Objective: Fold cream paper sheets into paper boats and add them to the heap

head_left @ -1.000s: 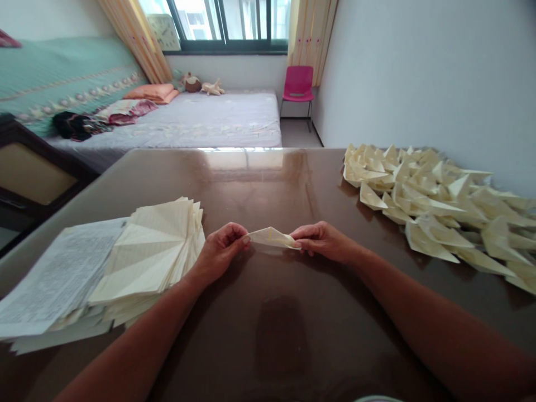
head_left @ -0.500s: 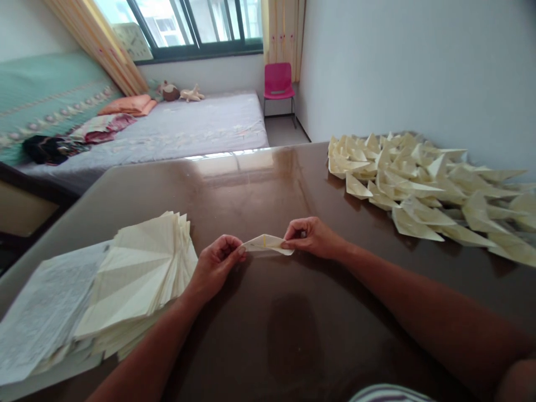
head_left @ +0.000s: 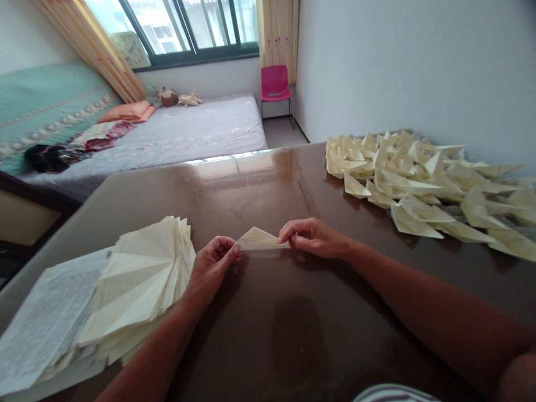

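Note:
A small cream folded paper (head_left: 257, 240) is held just above the brown table (head_left: 255, 312), its peak pointing up and away from me. My left hand (head_left: 213, 262) pinches its left tip between thumb and fingers. At its right end, the thumb and curled fingers of my right hand (head_left: 312, 237) grip the other tip. A thin yellow mark runs down near the middle of the folded paper. Beside my left forearm lies a stack of creased cream paper sheets (head_left: 134, 273).
Printed grey sheets (head_left: 54, 318) lie under and left of the stack. Many folded paper boats (head_left: 419, 178) are heaped at the table's right, by the wall. Beyond the table are a bed (head_left: 209, 125) and a pink chair (head_left: 275, 84).
The folded paper has tilted so its peak stands higher and its triangle looks flatter and closed. My right hand has shifted its grip slightly leftward along the right end.

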The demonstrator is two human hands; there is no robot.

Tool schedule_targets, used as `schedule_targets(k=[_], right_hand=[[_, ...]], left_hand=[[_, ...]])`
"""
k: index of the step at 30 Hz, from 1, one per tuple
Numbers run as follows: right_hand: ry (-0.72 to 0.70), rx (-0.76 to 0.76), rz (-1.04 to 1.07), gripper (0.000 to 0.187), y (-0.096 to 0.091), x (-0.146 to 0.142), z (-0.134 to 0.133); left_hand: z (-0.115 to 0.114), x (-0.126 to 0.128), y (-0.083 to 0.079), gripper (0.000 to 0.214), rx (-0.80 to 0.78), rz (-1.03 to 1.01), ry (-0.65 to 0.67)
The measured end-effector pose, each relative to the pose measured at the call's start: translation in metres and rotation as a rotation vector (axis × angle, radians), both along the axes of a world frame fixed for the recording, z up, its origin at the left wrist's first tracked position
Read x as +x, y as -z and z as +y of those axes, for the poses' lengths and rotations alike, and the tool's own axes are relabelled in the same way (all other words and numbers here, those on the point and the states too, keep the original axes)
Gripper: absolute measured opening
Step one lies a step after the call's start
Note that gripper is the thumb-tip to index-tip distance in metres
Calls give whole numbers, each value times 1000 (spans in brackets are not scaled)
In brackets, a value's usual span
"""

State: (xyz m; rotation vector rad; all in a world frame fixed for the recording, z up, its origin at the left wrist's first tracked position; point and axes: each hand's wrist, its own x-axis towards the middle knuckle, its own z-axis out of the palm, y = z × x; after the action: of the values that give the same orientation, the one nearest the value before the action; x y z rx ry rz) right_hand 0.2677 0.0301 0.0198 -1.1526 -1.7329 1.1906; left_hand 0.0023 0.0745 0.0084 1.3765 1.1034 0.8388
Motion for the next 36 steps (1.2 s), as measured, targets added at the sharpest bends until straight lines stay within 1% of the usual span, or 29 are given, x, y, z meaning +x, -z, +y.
schedule_targets(k=[2,3,6,8,11,15,18,20,23,26,29,32,34,36], right_hand=[[-34,-6,-14,24,-2,1,0],[-29,0,-21,25,-1,2,0],[33,9,-25,26,2,1,2],[52,-18,15,26,4,1,3],[18,-118,146,25,6,-1,4],[4,-292,346,31,6,-2,4],[1,-345,427,31,6,-3,3],[25,-335,443,30,5,-5,3],[110,-329,443,30,3,-9,2],[173,-348,487,31,5,-13,1],[188,-375,573,31,10,-14,2],[189,-442,644,31,13,-14,2],[209,-467,651,32,13,-15,2],[244,-445,638,34,12,-16,1]], left_hand=[[1,0,0,30,-6,-10,-8],[1,-1,0,30,-9,-15,-10],[1,-1,1,29,-13,-25,0],[1,-1,2,29,-15,-29,16],[2,-1,4,27,-16,-36,38],[1,-1,3,27,-21,-39,47],[0,1,3,27,-36,-50,43],[-1,1,2,28,-44,-59,29],[-1,2,3,29,-48,-67,-8],[-2,2,4,28,-58,-94,-32],[-3,3,4,27,-73,-122,-36],[-4,5,2,27,-93,-128,-51],[-4,6,1,29,-96,-124,-70],[-4,6,1,31,-90,-122,-81]])
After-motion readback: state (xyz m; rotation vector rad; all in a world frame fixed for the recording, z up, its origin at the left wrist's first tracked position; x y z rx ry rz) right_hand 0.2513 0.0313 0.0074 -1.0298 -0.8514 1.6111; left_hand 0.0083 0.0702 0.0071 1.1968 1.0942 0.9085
